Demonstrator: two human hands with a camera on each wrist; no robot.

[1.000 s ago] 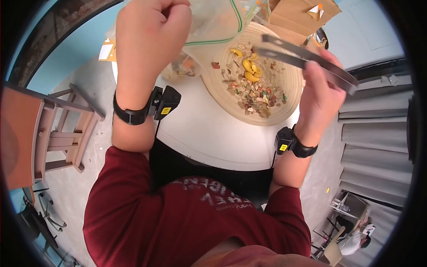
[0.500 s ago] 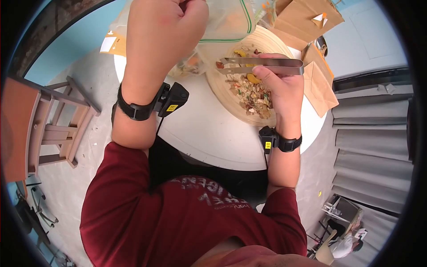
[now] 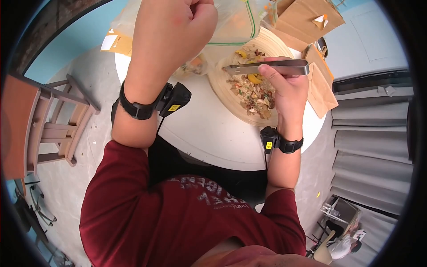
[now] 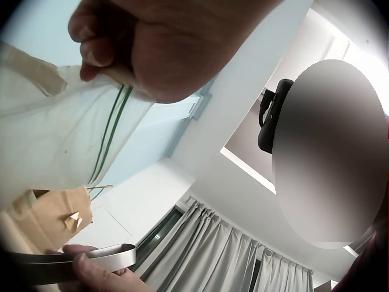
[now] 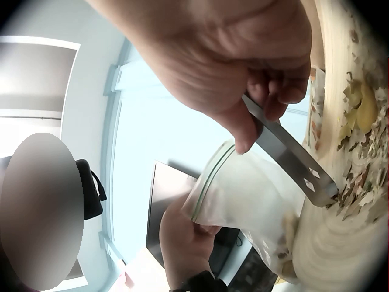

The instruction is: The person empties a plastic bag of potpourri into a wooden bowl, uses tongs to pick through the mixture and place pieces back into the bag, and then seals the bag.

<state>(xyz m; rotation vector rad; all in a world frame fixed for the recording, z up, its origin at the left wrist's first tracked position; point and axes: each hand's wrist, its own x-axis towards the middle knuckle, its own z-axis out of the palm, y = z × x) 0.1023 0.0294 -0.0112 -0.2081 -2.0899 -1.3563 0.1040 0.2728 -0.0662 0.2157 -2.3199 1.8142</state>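
Note:
My left hand (image 3: 178, 38) grips the upper edge of a clear zip bag (image 3: 233, 26) with a green seal line, held up over the far left of the table. In the right wrist view the bag (image 5: 249, 188) hangs with its mouth toward the tongs' side, some contents low in it. My right hand (image 3: 289, 98) holds metal tongs (image 3: 299, 67) above a round wooden plate (image 3: 219, 91). The tongs' arms are pressed together, their tips at a small dark piece (image 5: 332, 199) by the plate's left part. Yellow curved pieces (image 3: 255, 79) lie among mixed dried bits (image 3: 253, 100).
Brown paper bags (image 3: 307, 20) stand behind and right of the plate. Another clear bag with bits (image 3: 193, 66) lies left of it, near my left forearm. A cardboard piece with a white label (image 3: 116, 42) sits at the white table's (image 3: 209, 138) far left.
My right hand has moved left over the plate, and the tongs have gone from spread to pressed together at a reddish-brown piece. My left hand, with the bag, has shifted slightly right.

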